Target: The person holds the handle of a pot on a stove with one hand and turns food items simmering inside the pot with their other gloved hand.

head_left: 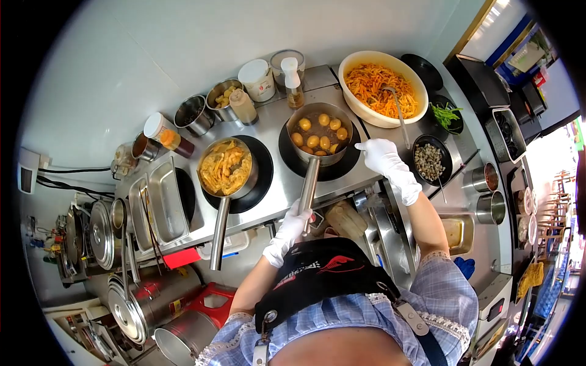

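Note:
My left hand, in a white glove, is closed around the long metal handle of a saucepan. The saucepan stands on a round black burner. It holds several brown eggs in dark liquid. My right hand, also gloved in white, is just right of this pan, with a finger stretched out towards its rim and nothing visible in it. To the left, a second saucepan of yellowish, sauce-coated food sits on another burner, its handle pointing towards me.
A large cream bowl of orange shreds with a ladle stands back right. Black bowls hold greens and small grey pieces. Jars, a pump bottle and metal pots line the wall. Steel trays lie left.

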Action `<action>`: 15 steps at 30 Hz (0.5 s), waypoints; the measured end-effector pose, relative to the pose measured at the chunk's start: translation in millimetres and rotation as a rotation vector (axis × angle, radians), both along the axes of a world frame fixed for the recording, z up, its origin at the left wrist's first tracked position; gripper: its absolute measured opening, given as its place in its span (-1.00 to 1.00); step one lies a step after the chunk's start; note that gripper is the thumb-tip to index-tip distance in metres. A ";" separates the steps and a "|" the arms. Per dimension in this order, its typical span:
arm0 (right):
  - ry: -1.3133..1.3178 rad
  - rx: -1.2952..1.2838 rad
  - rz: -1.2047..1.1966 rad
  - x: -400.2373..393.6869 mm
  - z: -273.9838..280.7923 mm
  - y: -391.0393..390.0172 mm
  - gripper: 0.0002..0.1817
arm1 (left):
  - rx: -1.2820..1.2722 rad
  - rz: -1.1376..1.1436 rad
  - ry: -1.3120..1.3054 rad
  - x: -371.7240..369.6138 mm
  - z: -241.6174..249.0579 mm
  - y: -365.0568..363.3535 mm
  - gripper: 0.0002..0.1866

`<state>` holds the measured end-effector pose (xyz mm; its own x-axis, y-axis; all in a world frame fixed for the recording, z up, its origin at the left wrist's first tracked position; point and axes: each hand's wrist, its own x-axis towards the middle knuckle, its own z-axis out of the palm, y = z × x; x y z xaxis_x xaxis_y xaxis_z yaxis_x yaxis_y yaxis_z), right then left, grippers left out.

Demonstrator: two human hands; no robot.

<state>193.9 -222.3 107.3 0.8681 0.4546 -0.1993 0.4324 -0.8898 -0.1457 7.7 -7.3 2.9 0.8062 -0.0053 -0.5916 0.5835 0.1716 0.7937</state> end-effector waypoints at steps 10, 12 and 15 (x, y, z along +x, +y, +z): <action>-0.012 0.197 0.024 -15.6 -66.3 57.2 -0.67 | 0.032 -0.001 -0.037 -0.7 5.5 -2.5 -0.56; -0.092 0.215 0.007 -16.9 -83.6 72.1 -0.65 | 0.036 -0.008 -0.024 -0.3 6.7 -2.4 -0.53; -0.165 0.265 -0.055 -8.0 -100.7 82.2 -0.65 | 0.069 0.011 -0.036 0.9 4.7 -4.7 -0.53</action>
<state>185.9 -140.1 6.6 0.9034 0.4237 0.0654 0.4222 -0.8527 -0.3076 8.6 -12.0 7.6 0.8265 0.0433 -0.5612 0.5531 0.1222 0.8241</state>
